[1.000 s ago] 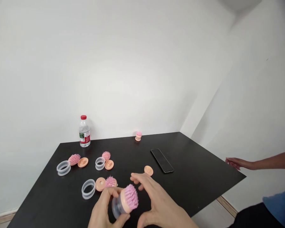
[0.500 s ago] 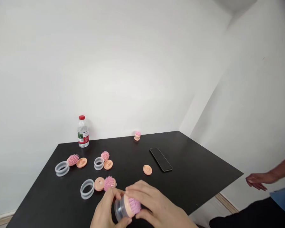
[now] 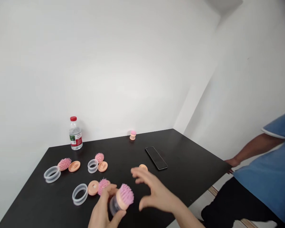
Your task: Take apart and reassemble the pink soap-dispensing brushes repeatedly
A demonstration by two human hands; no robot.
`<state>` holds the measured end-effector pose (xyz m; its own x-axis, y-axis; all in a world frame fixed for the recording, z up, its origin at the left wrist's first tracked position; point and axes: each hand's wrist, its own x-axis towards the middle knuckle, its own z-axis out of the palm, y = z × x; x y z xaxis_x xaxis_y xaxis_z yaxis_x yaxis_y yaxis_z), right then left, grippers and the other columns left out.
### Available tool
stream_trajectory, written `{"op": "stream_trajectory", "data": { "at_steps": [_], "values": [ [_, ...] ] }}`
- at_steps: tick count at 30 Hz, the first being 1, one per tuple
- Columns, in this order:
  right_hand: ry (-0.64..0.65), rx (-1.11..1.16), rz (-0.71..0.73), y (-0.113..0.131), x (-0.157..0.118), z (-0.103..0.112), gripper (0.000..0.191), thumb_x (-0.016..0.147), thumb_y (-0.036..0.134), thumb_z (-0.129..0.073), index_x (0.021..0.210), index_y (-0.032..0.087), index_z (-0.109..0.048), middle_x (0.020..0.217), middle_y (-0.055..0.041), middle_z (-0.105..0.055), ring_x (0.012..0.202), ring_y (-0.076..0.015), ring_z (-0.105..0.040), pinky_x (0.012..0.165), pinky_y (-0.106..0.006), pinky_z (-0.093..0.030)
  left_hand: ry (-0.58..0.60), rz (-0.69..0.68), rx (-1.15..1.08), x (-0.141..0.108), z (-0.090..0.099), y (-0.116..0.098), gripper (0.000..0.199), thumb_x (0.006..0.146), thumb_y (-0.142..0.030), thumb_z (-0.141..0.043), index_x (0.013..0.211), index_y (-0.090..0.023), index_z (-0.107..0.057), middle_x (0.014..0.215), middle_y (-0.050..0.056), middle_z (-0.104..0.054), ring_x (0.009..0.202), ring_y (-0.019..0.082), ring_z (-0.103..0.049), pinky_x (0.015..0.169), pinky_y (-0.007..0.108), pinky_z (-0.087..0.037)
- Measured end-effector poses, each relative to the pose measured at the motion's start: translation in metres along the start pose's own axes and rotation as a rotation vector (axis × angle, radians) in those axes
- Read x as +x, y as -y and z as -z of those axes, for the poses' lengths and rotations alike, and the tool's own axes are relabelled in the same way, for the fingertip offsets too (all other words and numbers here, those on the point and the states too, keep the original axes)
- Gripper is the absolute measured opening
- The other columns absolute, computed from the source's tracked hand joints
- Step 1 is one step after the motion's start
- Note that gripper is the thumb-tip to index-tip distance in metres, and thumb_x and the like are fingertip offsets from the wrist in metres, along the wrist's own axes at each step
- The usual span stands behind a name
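Observation:
My left hand (image 3: pixel 104 207) grips a scrub brush (image 3: pixel 124 197) by its clear ring; its pink bristles point up and to the right. To the right of the brush, my right hand (image 3: pixel 152 191) is apart from it, thumb and fingers spread with nothing between them. Just past those fingertips lies a peach-coloured disc (image 3: pixel 143 167), partly covered by the hand. Beyond my left hand sit a pink bristle head (image 3: pixel 103 186), a peach disc with a centre hole (image 3: pixel 93 188) and a clear ring (image 3: pixel 80 194).
Further back on the black table (image 3: pixel 123 152) lie two more groups of parts, with clear rings (image 3: pixel 52 174), bristle heads (image 3: pixel 99 157) and peach discs (image 3: pixel 74 166). A water bottle (image 3: pixel 75 134), an assembled brush (image 3: pixel 133 135) and a phone (image 3: pixel 156 157) are there too. At right, a person in blue (image 3: pixel 266 177) touches the table edge.
My right hand has let go of the brush and moved off to the right, opening. The left hand still holds the brush. The other person has come closer, a hand now at the table edge.

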<state>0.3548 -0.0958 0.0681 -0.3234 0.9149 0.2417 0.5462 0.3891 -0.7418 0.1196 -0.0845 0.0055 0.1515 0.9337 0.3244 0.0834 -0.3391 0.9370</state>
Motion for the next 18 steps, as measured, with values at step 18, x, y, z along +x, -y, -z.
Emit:
{"op": "stream_trajectory", "data": {
  "at_steps": [18],
  "values": [
    [-0.116,0.156,-0.199,-0.043,0.019,-0.007,0.034,0.086,0.032,-0.065,0.119,0.025,-0.063,0.102,-0.0040,-0.059,0.088,-0.0197,-0.064,0.084,-0.039,-0.055,-0.052,0.478,-0.738,-0.006,0.009,-0.001,0.072,0.044,-0.043,-0.097,0.106,-0.028,-0.063,0.089,-0.001,-0.071,0.079,0.016,-0.068,0.078,0.026,-0.053]
  ]
}}
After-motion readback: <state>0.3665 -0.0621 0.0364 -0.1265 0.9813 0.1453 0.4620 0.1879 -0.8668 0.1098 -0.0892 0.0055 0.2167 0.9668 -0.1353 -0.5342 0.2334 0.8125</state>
